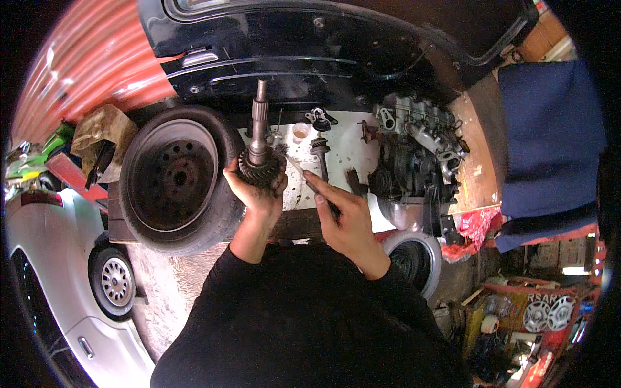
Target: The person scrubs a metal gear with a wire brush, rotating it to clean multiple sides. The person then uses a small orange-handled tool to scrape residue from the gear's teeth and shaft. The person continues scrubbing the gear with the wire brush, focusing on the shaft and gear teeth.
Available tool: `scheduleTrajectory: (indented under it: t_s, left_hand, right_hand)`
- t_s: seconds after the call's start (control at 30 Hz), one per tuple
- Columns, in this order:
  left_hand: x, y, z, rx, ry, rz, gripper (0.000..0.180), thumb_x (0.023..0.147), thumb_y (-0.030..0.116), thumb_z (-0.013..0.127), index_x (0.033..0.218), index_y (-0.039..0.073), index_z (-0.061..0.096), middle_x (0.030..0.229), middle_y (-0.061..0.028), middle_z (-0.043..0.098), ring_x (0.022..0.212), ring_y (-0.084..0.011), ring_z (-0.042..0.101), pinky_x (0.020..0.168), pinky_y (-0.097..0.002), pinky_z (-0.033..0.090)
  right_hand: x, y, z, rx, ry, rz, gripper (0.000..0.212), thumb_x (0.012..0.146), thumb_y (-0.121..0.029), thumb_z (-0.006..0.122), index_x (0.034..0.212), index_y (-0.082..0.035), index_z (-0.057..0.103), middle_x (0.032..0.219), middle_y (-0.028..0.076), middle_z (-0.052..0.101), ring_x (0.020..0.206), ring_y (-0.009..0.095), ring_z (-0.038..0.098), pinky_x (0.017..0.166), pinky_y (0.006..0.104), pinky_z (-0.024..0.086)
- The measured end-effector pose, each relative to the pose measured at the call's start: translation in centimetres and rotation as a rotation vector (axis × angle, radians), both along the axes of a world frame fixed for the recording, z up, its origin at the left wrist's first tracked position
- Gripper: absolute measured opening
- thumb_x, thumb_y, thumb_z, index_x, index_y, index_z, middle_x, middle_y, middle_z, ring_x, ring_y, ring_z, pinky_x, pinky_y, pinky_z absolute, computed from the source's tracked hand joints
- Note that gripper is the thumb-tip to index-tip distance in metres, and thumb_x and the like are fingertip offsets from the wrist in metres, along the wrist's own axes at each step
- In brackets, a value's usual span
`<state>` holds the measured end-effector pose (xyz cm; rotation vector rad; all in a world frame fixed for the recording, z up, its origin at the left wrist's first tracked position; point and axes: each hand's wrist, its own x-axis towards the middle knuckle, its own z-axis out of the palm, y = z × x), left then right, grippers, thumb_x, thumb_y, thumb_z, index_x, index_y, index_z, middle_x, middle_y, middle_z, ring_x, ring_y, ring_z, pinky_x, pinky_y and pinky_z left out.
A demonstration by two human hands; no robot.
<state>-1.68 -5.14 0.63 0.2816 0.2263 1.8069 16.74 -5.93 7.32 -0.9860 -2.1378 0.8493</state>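
Note:
My left hand (pixel 264 194) is closed around the lower end of a gear shaft (pixel 258 132), which stands upright with its dark toothed gear (pixel 259 168) just above the palm. In my right hand (pixel 349 223) is a slim brush (pixel 295 165), pinched between thumb and fingers. Its dark tip comes close to the right side of the gear; whether they touch I cannot tell. A second shaft with gears (pixel 320 152) lies beyond my right fingers on the white, oil-spotted tabletop (pixel 349 142). Near it stands a small cup (pixel 301 132) of brownish liquid.
A wheel with tyre (pixel 178 174) takes up the left of the bench. An engine block (pixel 420 155) fills the right, with another tyre (pixel 414 262) below. Behind is a dark vehicle panel (pixel 278 58). A silver car (pixel 71 271) stands at lower left; dark blue cloth (pixel 550 136) hangs right.

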Motion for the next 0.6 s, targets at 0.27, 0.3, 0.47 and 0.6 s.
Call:
scheduleTrajectory:
  t_s: [0.27,0.3,0.47,0.6]
  left_hand:
    - [0.3,-0.7,1.3,-0.273,-0.036,-0.009,0.057,0.085,0.060,0.043,0.101,0.011,0.064,0.087,-0.0084,0.067,0.069,-0.0234,0.063,0.046,-0.0295,0.042]
    - [0.5,-0.8,1.7,-0.290,-0.034,-0.033,0.057,0.085,0.061,0.041,0.100,0.010,0.063,0.085,-0.0087,0.066,0.066,-0.0226,0.060,0.045,-0.0292,0.041]
    - [1.3,-0.6,4.2,-0.267,0.033,-0.161,0.063,0.090,0.064,0.030,0.095,0.006,0.056,0.072,-0.0085,0.060,0.042,-0.0140,0.038,0.039,-0.0268,0.028]
    - [2.8,0.0,5.3,-0.279,0.018,-0.069,0.063,0.092,0.062,0.030,0.095,0.006,0.058,0.073,-0.0050,0.058,0.043,-0.0117,0.037,0.040,-0.0265,0.027]
  right_hand:
    - [-0.6,-1.9,1.1,0.111,0.103,-0.098,0.043,0.087,-0.001,0.058,0.130,-0.006,0.063,0.085,0.019,0.066,0.070,0.028,0.063,0.070,0.0325,0.051]
    - [-0.8,-1.6,1.1,0.152,0.127,-0.094,0.045,0.086,0.000,0.059,0.130,-0.005,0.062,0.088,0.019,0.067,0.073,0.029,0.064,0.072,0.0326,0.051]
    - [1.9,1.9,1.3,0.334,0.041,-0.143,0.044,0.079,0.004,0.066,0.122,-0.004,0.067,0.085,0.014,0.067,0.070,0.025,0.062,0.065,0.0331,0.050]
    - [2.9,1.7,2.7,0.388,0.016,0.099,0.043,0.080,0.004,0.065,0.122,-0.006,0.067,0.086,0.013,0.067,0.071,0.025,0.062,0.066,0.0317,0.050]
